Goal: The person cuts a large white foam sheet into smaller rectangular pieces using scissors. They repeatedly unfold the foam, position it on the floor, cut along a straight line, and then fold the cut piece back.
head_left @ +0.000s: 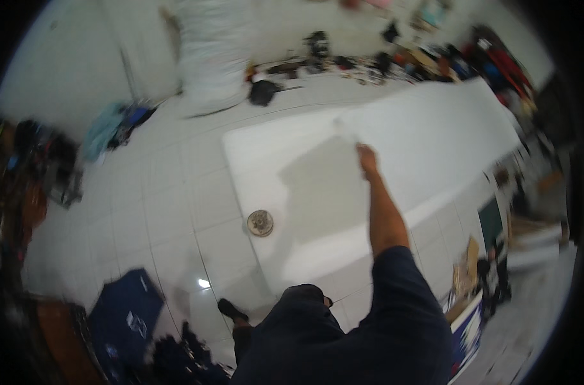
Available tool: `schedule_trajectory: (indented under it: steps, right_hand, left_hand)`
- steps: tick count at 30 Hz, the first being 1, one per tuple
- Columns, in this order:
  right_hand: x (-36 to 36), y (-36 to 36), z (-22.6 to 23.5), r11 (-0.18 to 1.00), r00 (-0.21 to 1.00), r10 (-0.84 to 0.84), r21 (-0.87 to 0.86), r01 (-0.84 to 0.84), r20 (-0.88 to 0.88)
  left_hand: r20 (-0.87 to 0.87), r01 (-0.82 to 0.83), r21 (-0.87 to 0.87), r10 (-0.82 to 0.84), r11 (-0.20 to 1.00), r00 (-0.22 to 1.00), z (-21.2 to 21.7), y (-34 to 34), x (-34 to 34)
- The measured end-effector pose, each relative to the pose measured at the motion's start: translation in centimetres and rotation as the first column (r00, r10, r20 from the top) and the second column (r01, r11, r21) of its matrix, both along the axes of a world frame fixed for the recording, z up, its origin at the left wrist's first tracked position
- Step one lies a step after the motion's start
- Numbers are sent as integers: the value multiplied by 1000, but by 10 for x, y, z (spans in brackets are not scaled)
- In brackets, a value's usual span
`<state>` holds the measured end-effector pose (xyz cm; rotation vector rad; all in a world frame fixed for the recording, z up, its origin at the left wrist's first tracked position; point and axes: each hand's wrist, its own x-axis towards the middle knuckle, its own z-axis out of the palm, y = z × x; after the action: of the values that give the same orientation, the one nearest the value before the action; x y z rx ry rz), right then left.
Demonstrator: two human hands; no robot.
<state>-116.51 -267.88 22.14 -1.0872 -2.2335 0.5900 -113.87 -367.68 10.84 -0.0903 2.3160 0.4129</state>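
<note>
A large white slab (260, 154), like a mattress or foam block, lies on the tiled floor in front of me. Over its right part spreads a white sheet (433, 138), its left edge smeared by motion. My right hand (367, 162) reaches out over the slab with its fingers closed at that edge and appears to grip it. The arm's shadow falls across the slab's middle. On the slab's left edge sits a round container (260, 222) with a greyish, patterned top. My left hand is out of the picture.
Behind the slab stands a tall white wrapped bundle (215, 54), with a black bag (263, 93) beside it. Clutter (381, 64) lines the back wall. A dark blue umbrella (126, 314) lies at the lower left, and a cardboard box (465, 314) stands lower right.
</note>
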Motion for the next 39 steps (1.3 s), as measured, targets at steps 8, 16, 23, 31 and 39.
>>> schedule_trajectory:
  steps: [8,16,23,31,39]
  right_hand:
    - [-132,-287,-40,862,977,-215,-468,194,8]
    - [-220,-453,-46,871,941,-337,-374,319,21]
    - [-244,-494,-63,827,913,-407,-417,378,21]
    - [-290,-518,-118,753,705,-530,-121,647,471]
    - [-285,-524,-271,586,505,-804,271,764,315]
  left_hand:
    - [-442,355,-89,-356,931,823,115,-121,-389]
    - [-295,766,250,-707,592,643,93,44,-516]
    - [75,920,156,-933,361,353,146,158,-586]
    - [546,775,631,-687,-40,-480,57,260,-738]
    - [496,397,688,-793,607,354,-207,518,-698]
